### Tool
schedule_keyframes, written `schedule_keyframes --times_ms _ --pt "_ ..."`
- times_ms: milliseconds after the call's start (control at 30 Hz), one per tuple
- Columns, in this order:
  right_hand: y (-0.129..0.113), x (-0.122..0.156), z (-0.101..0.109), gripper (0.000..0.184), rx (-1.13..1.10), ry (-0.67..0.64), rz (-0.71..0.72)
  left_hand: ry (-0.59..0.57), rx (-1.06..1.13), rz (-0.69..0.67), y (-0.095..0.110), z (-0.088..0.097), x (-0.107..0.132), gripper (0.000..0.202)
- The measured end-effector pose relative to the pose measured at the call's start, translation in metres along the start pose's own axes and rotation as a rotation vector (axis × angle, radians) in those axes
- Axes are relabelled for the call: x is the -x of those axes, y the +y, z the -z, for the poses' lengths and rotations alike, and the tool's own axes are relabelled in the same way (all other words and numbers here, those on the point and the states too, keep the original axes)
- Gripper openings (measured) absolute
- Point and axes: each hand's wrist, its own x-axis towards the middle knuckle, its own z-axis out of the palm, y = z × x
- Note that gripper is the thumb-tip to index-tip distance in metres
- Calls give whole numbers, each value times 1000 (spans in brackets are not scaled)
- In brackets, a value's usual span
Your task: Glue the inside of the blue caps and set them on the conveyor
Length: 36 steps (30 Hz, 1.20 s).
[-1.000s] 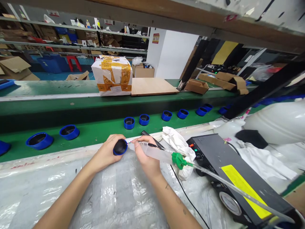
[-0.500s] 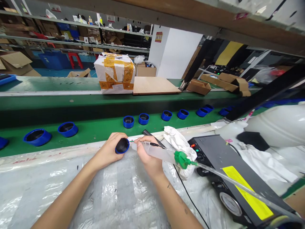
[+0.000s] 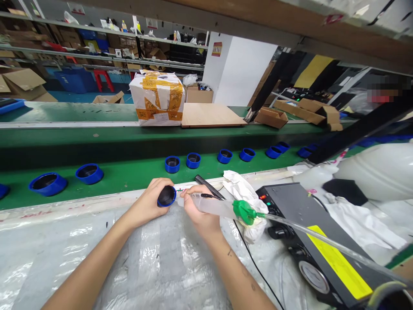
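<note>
Blue-rimmed black cap (image 3: pixel 167 196) sits gripped in the curled left hand (image 3: pixel 146 202), with a translucent syringe (image 3: pixel 214 207) held in the closed right hand (image 3: pixel 200 211) just beside it, its long axis nearly level and its narrow end pointing left at the cap; a green fitting (image 3: pixel 244 212) joins a clear tube (image 3: pixel 306 237). Matching blue caps (image 3: pixel 172 164) stand along the green conveyor belt (image 3: pixel 122 176), their insides too dark to tell

A factory workroom with a long green conveyor line (image 3: pixel 80 113)

At the far left, metal shelves (image 3: pixel 97 43) hold many cardboard boxes (image 3: pixel 22 79), and a red stool (image 3: pixel 103 77) stands on the blue floor (image 3: pixel 80 98). Right of the shelves, a white wall (image 3: pixel 245 64) carries a small red sign (image 3: pixel 217 49).
</note>
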Motion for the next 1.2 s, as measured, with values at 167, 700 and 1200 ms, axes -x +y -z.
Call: schedule_keyframes --times_ms 167,700,1200 --pt "-1 1 -2 6 -29 -2 6 2 -4 -9 1 0 0 48" --pt "-8 4 -11 3 -81 -68 -71 -16 22 4 2 3 1 53" --pt "-4 9 -19 3 -137 -69 -69 -25 68 67 1 2 0 53"
